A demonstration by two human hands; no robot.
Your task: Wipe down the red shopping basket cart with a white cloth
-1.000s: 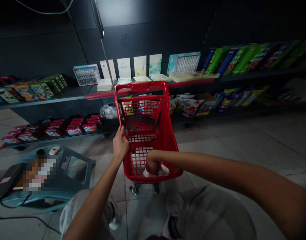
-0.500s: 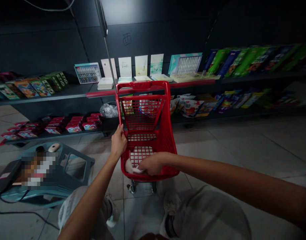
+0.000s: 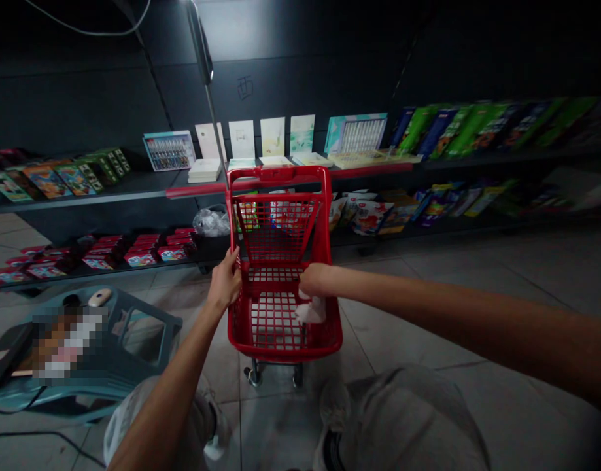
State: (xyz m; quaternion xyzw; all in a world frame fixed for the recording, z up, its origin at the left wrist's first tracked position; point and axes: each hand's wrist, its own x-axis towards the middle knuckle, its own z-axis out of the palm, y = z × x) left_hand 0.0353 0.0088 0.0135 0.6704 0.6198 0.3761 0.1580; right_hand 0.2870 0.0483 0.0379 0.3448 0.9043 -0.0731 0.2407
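Observation:
A red plastic shopping cart [image 3: 284, 353] stands on the floor between my feet and the shelves, its basket facing up toward me. My left hand [image 3: 225, 282] is closed on the left rim of the basket. Inside the basket, at its right side, my right hand [image 3: 314, 280] is closed around a white cloth [image 3: 312, 310]. The cloth hangs bunched below my fingers, near the right wall. My right fingertips are hidden from this angle.
Shelves hold books [image 3: 240, 140], green and blue snack bags [image 3: 469, 131] and red boxes [image 3: 143, 250]. A blue-grey plastic stool [image 3: 133, 379] with items on it stands at the left. A cable [image 3: 50, 434] runs over the floor. A metal pole [image 3: 212, 108] rises behind the cart.
My right hand has moved the cloth from the near left corner of the basket to its right side, farther from me. The left hand keeps its grip on the rim.

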